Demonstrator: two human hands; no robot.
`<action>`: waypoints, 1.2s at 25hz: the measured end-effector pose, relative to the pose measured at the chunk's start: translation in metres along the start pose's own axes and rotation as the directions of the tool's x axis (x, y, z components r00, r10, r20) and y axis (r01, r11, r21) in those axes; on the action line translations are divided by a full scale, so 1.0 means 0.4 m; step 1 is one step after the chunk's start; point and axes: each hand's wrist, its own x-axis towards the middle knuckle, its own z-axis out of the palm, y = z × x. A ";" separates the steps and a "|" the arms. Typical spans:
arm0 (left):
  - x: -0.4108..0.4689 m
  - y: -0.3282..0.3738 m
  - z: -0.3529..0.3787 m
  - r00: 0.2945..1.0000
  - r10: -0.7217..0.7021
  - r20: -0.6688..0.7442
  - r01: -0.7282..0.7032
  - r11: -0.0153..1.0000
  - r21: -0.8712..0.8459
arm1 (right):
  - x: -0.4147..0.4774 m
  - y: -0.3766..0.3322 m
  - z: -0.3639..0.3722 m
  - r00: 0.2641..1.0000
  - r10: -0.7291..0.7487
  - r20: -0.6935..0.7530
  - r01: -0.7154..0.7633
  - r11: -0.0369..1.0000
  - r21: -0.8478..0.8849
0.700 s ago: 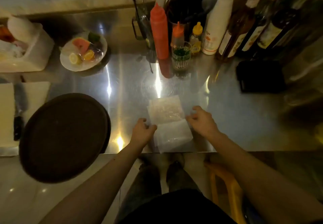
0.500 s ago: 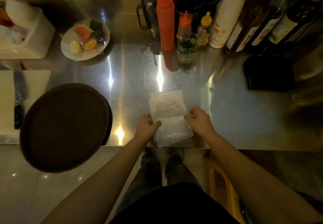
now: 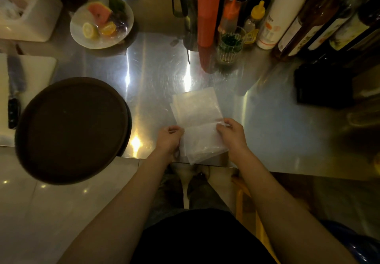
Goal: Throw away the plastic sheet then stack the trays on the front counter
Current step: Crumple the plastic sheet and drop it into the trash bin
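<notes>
A folded translucent plastic sheet [image 3: 198, 125] lies on the steel counter [image 3: 277, 123] at its near edge, its lower part hanging slightly over. My left hand [image 3: 169, 139] pinches the sheet's left side at the fold. My right hand [image 3: 231, 133] pinches its right side at the same height. Dark round trays [image 3: 72, 129], one stacked on another, sit at the left and jut out over the counter's near edge.
At the back stand a red squeeze bottle [image 3: 207, 10], smaller sauce bottles, a glass [image 3: 230, 45], a white bottle [image 3: 281, 14] and several dark bottles. A plate of cut fruit [image 3: 101, 24] is back left. A knife [image 3: 14, 97] lies on a white cutting board. A black box [image 3: 322, 84] sits right.
Both hands have closed in on the sheet's sides at the fold and now pinch it. The view has tipped down and nearer to the counter. The trays stay put.
</notes>
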 end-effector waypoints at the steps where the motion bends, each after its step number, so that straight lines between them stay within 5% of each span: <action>1: -0.002 0.003 -0.007 1.000 0.027 -0.011 -0.027 0.999 -0.020 | -0.007 -0.009 0.001 1.000 -0.007 0.013 0.007 1.000 0.024; 11: -0.024 0.039 -0.161 0.990 0.128 0.056 -0.111 0.964 -0.240 | -0.045 -0.095 0.020 0.972 -0.063 0.227 0.046 0.996 0.080; 23: -0.164 0.051 -0.482 0.963 0.227 0.143 -0.130 0.860 -0.494 | -0.227 -0.200 0.220 0.867 -0.277 0.415 0.270 0.960 0.078; 30: -0.275 -0.063 -0.763 0.918 0.397 0.013 -0.325 0.769 -0.550 | -0.384 -0.223 0.458 0.757 -0.286 0.587 0.327 0.944 0.039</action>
